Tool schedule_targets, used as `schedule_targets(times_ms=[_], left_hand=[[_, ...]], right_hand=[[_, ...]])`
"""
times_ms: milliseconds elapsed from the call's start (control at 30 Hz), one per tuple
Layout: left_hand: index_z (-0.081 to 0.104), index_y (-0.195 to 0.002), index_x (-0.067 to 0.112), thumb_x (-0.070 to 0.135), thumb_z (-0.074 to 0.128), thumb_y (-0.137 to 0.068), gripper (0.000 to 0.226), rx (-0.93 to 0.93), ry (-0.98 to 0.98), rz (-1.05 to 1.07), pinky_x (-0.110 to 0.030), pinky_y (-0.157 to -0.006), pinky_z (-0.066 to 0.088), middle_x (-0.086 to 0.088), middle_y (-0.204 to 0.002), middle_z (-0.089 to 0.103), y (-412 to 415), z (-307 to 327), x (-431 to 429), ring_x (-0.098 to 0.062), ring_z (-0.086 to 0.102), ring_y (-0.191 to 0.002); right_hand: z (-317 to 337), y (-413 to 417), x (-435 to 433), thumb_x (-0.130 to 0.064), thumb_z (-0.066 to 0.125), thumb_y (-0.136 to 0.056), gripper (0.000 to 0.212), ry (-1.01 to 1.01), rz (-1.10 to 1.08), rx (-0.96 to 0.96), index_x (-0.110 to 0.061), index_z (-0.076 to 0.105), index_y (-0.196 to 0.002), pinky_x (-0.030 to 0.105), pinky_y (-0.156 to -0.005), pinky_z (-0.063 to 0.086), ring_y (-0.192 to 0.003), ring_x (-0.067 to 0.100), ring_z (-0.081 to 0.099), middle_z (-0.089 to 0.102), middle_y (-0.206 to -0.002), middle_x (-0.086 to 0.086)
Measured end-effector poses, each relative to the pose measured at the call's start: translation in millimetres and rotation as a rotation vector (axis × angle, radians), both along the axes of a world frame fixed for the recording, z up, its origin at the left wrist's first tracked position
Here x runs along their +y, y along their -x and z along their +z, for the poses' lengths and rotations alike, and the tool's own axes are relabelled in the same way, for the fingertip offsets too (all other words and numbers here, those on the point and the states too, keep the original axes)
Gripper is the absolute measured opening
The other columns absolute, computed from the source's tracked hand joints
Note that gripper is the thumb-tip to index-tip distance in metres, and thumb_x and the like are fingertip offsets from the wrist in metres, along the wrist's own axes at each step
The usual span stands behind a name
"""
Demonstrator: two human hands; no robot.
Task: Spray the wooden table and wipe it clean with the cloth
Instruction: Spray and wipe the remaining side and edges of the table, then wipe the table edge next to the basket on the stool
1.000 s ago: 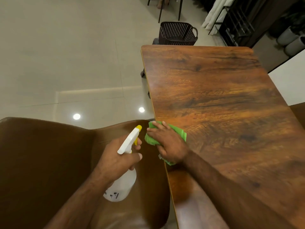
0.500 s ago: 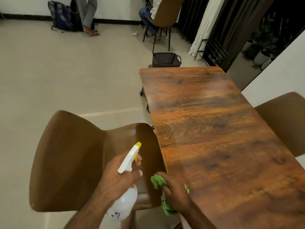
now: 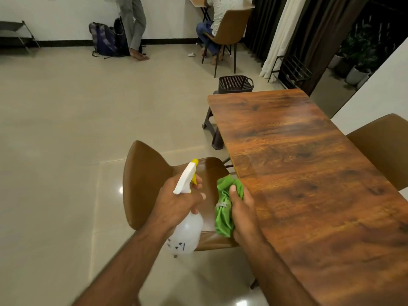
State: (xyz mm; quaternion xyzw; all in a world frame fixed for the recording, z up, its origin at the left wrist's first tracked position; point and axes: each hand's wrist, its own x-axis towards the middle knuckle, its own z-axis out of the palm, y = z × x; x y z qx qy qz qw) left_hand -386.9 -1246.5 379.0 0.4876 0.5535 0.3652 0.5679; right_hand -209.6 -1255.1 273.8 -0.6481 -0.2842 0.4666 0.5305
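left grip (image 3: 176,202): fingers curled round neck of spray bottle, one finger on the trigger; held over the near chair, off the worktop's left edge.
spray bottle (image 3: 187,230): clear body w/ dark marks, white head, yellow nozzle tip pointing away from the wearer; tilted, body low, head high.
right grip (image 3: 244,215): clamped on the cloth, thumb on top of the bunched fabric; wrist just over the worktop's left edge.
cloth (image 3: 224,213): green, crumpled, hangs from the hand just beside the worktop's left edge, over the chair seat; touching the edge or not, cannot tell.
worktop (image 3: 309,195): dark-grained wood, rectangular, glossy; runs from near right to mid frame.
near chair (image 3: 150,184): brown, curved back, tucked at worktop's left edge, under both hands.
second chair (image 3: 384,146): brown, at worktop's right edge.
floor (image 3: 66,129): pale tiles, light spots reflected.
basket (image 3: 235,84): dark, perforated, handles; on floor just past worktop's far edge.
rack (image 3: 291,69): black wire, by the curtains, far right.
seated person (image 3: 218,25): on a brown chair, far side of room.
standing person (image 3: 134,25): legs only, barefoot, by the far wall.
backpack (image 3: 102,39): dark, on floor against the far wall, beside the standing person.
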Motion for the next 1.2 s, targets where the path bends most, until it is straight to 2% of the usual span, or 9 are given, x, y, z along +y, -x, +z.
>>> schedule_targets(times_ms=[167,333,500,733,1000,1200], left_hand=[[0.067,-0.092,0.007,-0.007,0.074,-0.078,0.021,0.005,-0.068,-0.023,-0.028,-0.059,0.053,-0.015,-0.1,0.07,68,25,19,-0.022,0.055,-0.047],[0.068,-0.098,0.009,-0.002,0.075,-0.078,0.024,0.044,-0.096,-0.048,-0.032,-0.065,0.054,-0.009,-0.098,0.073,143,36,39,-0.024,0.059,-0.053],[0.07,-0.096,0.015,0.003,0.077,-0.079,0.022,0.08,-0.09,-0.089,-0.035,-0.068,0.054,-0.009,-0.095,0.073,196,33,64,-0.02,0.061,-0.054],[0.066,-0.096,0.006,-0.007,0.072,-0.079,0.022,0.011,-0.081,-0.182,-0.036,-0.066,0.052,-0.012,-0.097,0.072,210,31,117,-0.027,0.055,-0.053],[0.068,-0.095,0.014,0.002,0.077,-0.079,0.022,0.091,-0.14,-0.375,-0.04,-0.073,0.056,-0.001,-0.099,0.072,193,26,210,-0.024,0.06,-0.054],[0.068,-0.097,0.014,0.001,0.076,-0.082,0.021,0.121,-0.155,-0.471,-0.038,-0.069,0.054,0.001,-0.102,0.072,189,31,282,-0.024,0.061,-0.055]], right_hand=[[29,63,13,-0.025,0.064,-0.098,0.029,-0.015,-0.068,0.22,-0.023,0.064,-0.128,0.046,-0.077,0.062,-0.096,0.03,0.073,0.074,-0.109,0.01],[36,126,25,-0.016,0.068,-0.094,0.031,-0.019,-0.18,0.366,-0.019,0.065,-0.125,0.062,-0.082,0.058,-0.096,0.038,0.072,0.072,-0.111,0.018],[40,169,33,-0.015,0.068,-0.094,0.024,0.008,-0.253,0.451,-0.017,0.069,-0.118,0.055,-0.083,0.059,-0.091,0.034,0.073,0.075,-0.105,0.015],[39,188,71,-0.016,0.07,-0.092,0.024,0.016,-0.366,0.481,-0.012,0.069,-0.116,0.056,-0.085,0.059,-0.094,0.035,0.073,0.075,-0.104,0.016],[16,180,152,-0.022,0.07,-0.091,0.03,-0.025,-0.517,0.576,-0.012,0.071,-0.119,0.06,-0.09,0.056,-0.099,0.037,0.072,0.075,-0.108,0.017],[12,192,206,-0.021,0.07,-0.091,0.03,-0.012,-0.609,0.627,-0.01,0.069,-0.119,0.06,-0.087,0.056,-0.1,0.04,0.071,0.074,-0.108,0.019]])
